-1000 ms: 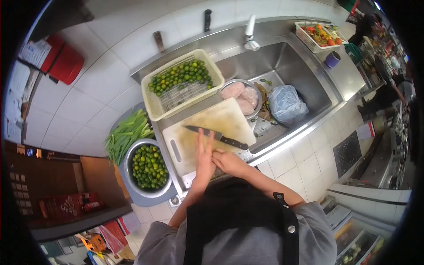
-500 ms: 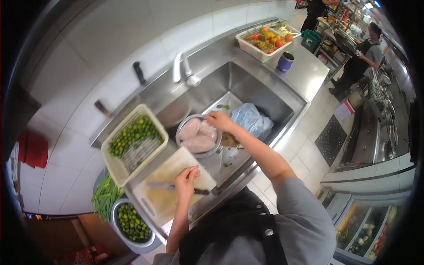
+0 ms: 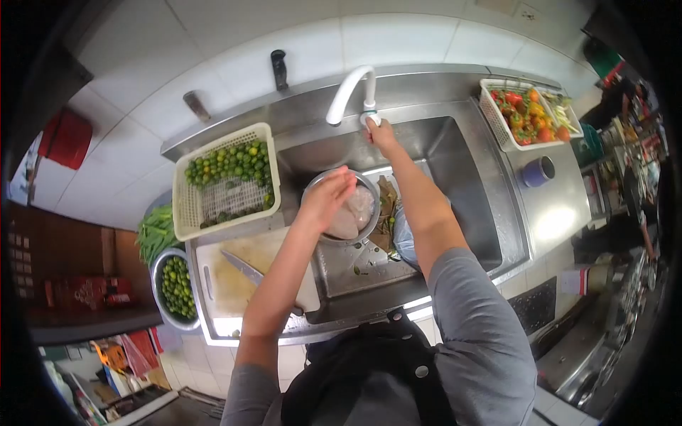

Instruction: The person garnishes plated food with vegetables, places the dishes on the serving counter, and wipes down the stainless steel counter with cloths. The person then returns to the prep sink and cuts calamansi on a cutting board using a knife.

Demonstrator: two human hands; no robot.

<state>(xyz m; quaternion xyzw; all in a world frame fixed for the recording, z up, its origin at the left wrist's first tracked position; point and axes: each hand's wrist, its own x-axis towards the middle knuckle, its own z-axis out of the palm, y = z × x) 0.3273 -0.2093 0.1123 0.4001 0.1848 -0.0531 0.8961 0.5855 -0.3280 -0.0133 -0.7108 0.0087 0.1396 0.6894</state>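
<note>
My right hand (image 3: 382, 136) is closed around the handle at the base of the white faucet (image 3: 349, 91). My left hand (image 3: 329, 197) is held over a metal bowl (image 3: 307, 186) with its fingers stretched out and nothing in it. Pale raw chicken breasts (image 3: 359, 206) lie in the bowl, partly hidden by that hand. The bowl stands in the steel sink (image 3: 476, 192). Below my left forearm, a knife (image 3: 241, 265) rests on the white cutting board (image 3: 226, 284); the forearm covers part of both.
Left of the sink sits a cream basket (image 3: 182, 206) of small green limes, with a bowl of more limes (image 3: 177, 287) lower down. A blue plastic bag (image 3: 405, 238) lies in the sink. On the right counter are a basket of tomatoes (image 3: 522, 117) and a purple cup (image 3: 538, 171).
My right hand has gone from the bowl's rim up to the faucet handle. The left has moved from above the cutting board to over the chicken. The view has turned.
</note>
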